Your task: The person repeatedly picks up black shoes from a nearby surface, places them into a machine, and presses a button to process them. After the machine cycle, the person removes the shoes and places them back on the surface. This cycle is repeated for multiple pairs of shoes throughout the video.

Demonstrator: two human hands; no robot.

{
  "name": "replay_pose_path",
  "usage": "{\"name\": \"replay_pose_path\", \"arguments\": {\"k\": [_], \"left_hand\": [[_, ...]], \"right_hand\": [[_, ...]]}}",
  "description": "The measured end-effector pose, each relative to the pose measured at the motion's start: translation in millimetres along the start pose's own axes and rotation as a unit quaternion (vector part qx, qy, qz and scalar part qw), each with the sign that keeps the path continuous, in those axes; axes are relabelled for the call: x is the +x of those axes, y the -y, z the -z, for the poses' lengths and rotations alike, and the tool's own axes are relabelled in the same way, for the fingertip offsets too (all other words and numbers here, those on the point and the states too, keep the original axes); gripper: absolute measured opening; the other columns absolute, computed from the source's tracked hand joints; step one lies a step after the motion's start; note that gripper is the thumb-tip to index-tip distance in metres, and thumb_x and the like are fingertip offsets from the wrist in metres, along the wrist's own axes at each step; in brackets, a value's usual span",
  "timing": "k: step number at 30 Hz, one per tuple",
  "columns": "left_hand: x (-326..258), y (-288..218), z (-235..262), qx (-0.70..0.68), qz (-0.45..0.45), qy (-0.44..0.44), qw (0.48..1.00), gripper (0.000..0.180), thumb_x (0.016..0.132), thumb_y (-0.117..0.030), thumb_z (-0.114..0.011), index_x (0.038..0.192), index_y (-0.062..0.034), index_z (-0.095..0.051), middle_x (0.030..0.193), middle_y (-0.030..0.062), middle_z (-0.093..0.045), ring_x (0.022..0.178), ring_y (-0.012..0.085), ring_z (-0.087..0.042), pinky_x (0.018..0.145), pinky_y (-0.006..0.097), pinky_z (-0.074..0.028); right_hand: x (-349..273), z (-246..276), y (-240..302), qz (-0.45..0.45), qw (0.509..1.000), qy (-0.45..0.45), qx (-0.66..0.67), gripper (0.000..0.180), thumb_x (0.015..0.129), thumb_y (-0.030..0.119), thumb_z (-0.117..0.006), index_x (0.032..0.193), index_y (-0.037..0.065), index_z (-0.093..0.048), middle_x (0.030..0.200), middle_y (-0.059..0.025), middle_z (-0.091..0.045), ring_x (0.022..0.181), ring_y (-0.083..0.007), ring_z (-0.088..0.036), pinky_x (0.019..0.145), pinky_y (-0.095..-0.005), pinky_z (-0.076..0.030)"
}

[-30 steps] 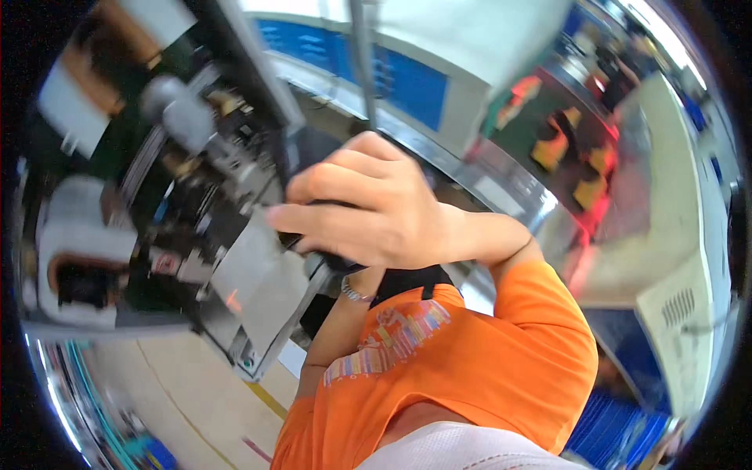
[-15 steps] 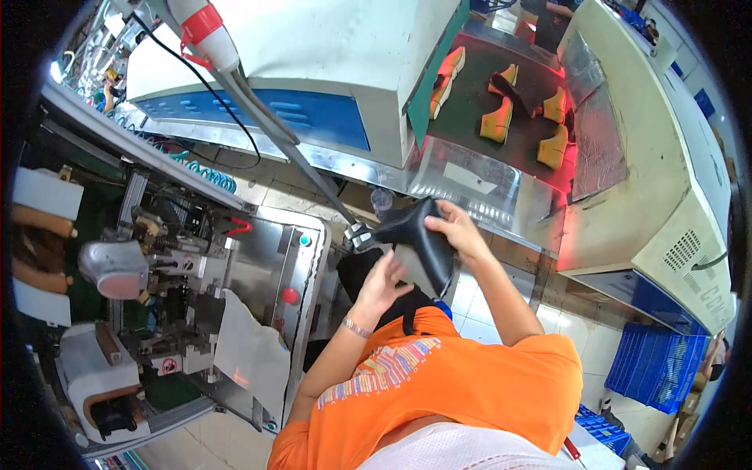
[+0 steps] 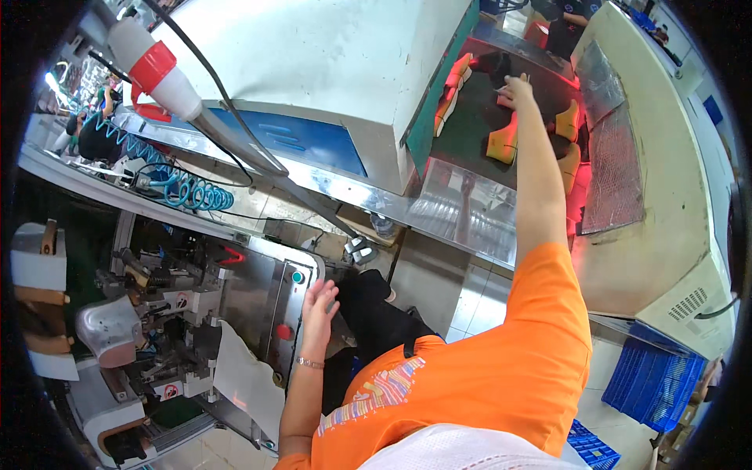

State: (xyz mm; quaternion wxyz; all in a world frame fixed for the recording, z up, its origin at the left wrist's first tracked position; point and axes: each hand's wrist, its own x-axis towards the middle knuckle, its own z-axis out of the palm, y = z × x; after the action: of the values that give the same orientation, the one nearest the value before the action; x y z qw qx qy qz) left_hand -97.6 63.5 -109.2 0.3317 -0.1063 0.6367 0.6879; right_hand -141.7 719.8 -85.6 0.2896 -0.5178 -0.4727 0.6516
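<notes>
My left hand (image 3: 319, 307) is raised beside the metal machine panel, near its red button (image 3: 283, 332), with fingers apart and nothing in it. My right arm stretches far up to the dark conveyor bed. There my right hand (image 3: 515, 92) hovers among yellow shoe lasts (image 3: 502, 144), its fingers looking spread, though they are small in view. Just beyond it lies a dark shape (image 3: 492, 64), which looks like the black leather boot upper. Whether my fingertips touch it I cannot tell. More lasts (image 3: 568, 121) lie to the right of my arm, and others (image 3: 446, 110) along the left edge.
A grey pole with a red-and-white connector (image 3: 160, 70) slants across the upper left. On the left stands a machine with padded clamps (image 3: 110, 329). White housings (image 3: 313, 70) flank the conveyor, the right one glowing red inside. Blue crates (image 3: 654, 376) stand at lower right.
The black boot upper has left my hands in front of me. My right arm has stretched out over the conveyor. My left hand has drawn back leftward, to beside the machine panel.
</notes>
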Motion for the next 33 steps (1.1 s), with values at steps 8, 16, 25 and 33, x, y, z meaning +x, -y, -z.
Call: {"name": "replay_pose_path", "arguments": {"k": [8,16,25,33], "left_hand": [[47,-115,-98,0.317,-0.418,0.029,0.851,0.036,0.079,0.001,-0.053,0.114,-0.0002,-0.046,0.113,0.0102,-0.053,0.105,0.0189,-0.049,0.091,0.029,-0.037],[116,-180,-241,0.545,-0.607,0.000,0.578,0.086,0.073,-0.014,-0.064,0.137,-0.0035,-0.008,0.142,0.0197,-0.007,0.131,0.0385,-0.003,0.103,0.053,-0.009],[133,-171,-257,0.561,-0.590,0.032,0.579,0.089,0.072,-0.012,-0.064,0.136,-0.0005,-0.005,0.141,0.0264,0.001,0.129,0.0466,0.002,0.098,0.062,-0.005],[134,-170,-251,0.562,-0.603,0.020,0.566,0.097,0.065,-0.009,-0.070,0.137,-0.0026,-0.005,0.141,0.0264,0.001,0.128,0.0478,-0.001,0.095,0.065,-0.010]], "right_hand": [[15,32,-142,-0.039,0.986,-0.012,-0.164,0.021,0.075,0.012,-0.060,0.095,0.007,-0.057,0.075,-0.0072,-0.057,0.064,-0.0200,-0.057,0.053,-0.0341,-0.046],[33,93,-130,0.202,0.837,-0.207,-0.465,0.036,0.076,0.020,-0.054,0.109,0.005,-0.054,0.115,-0.0193,-0.044,0.102,-0.0358,-0.047,0.086,-0.0422,-0.042],[164,98,-133,0.331,0.576,-0.218,-0.715,0.035,0.081,0.047,-0.047,0.110,0.029,-0.054,0.131,-0.0118,-0.031,0.121,-0.0365,-0.027,0.087,-0.0597,-0.031],[140,105,-124,0.268,0.623,-0.116,-0.726,0.059,0.084,0.047,-0.043,0.125,0.004,-0.041,0.135,-0.0129,-0.033,0.123,-0.0314,-0.032,0.094,-0.0580,-0.025]]}}
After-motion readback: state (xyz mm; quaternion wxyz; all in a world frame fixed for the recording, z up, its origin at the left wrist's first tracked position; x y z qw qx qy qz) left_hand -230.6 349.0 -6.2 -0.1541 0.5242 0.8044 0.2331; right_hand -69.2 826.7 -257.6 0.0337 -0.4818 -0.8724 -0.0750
